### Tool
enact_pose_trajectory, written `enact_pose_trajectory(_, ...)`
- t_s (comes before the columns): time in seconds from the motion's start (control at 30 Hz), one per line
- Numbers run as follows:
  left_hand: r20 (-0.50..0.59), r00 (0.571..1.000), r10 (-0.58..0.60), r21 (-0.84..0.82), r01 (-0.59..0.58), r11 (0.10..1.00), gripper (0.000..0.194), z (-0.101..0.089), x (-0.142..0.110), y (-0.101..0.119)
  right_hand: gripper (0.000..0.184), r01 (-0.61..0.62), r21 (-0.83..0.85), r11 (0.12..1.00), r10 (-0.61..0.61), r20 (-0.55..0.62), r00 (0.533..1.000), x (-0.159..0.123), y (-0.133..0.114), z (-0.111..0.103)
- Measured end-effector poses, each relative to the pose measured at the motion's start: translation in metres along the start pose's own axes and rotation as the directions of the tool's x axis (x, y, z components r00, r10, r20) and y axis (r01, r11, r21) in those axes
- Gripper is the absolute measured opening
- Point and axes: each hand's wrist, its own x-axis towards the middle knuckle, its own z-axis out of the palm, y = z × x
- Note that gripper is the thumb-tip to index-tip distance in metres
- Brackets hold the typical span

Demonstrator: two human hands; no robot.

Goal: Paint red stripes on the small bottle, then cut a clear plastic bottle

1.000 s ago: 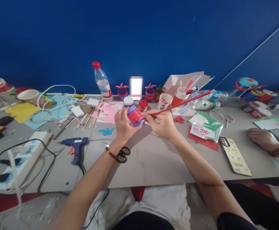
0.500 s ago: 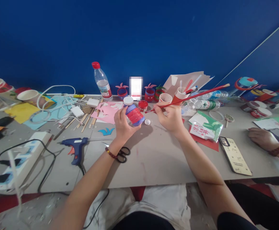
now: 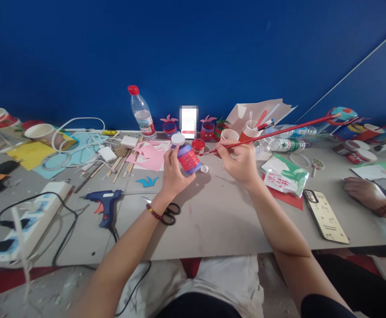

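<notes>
My left hand (image 3: 174,174) is closed around a small purple cup with a red painted band (image 3: 189,160), tilted above the table. My right hand (image 3: 242,159) pinches a long red paintbrush (image 3: 279,132). Its tip points left, close to the cup's right side; whether they touch I cannot tell. Just behind stands an uncovered pot of red paint (image 3: 198,145). A round white lid (image 3: 178,140) shows behind the cup's upper left, and a small white cap (image 3: 204,169) lies to its right.
Scissors (image 3: 170,215) lie by my left wrist, with a blue glue gun (image 3: 106,205) and a power strip (image 3: 30,225) farther left. A water bottle (image 3: 142,115) stands at the back. On the right are a phone (image 3: 327,216) and another person's hand (image 3: 365,194).
My right hand has shifted slightly right with the paintbrush, whose far end now reaches farther right. The cup in my left hand has moved a little to the right.
</notes>
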Motion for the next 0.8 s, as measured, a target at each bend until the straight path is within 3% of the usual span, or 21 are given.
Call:
enact_pose_trajectory(0.33,0.012,0.997,0.070,0.061,-0.071,0.996,0.097,0.003,-0.001,-0.002,0.019,-0.150,0.299,0.942,0.113,0.139,0.984,-0.006,0.005,0.012)
enact_pose_trajectory(0.57,0.034,0.993,0.115,0.067,-0.117,0.991,0.099,0.006,-0.004,-0.006,0.025,-0.175,0.271,0.946,0.125,0.193,0.973,-0.007,0.004,0.019)
enact_pose_trajectory(0.8,-0.011,0.990,0.142,0.095,-0.141,0.985,0.100,0.006,-0.004,-0.007,0.025,-0.171,0.260,0.950,0.134,0.153,0.979,-0.003,0.006,0.016)
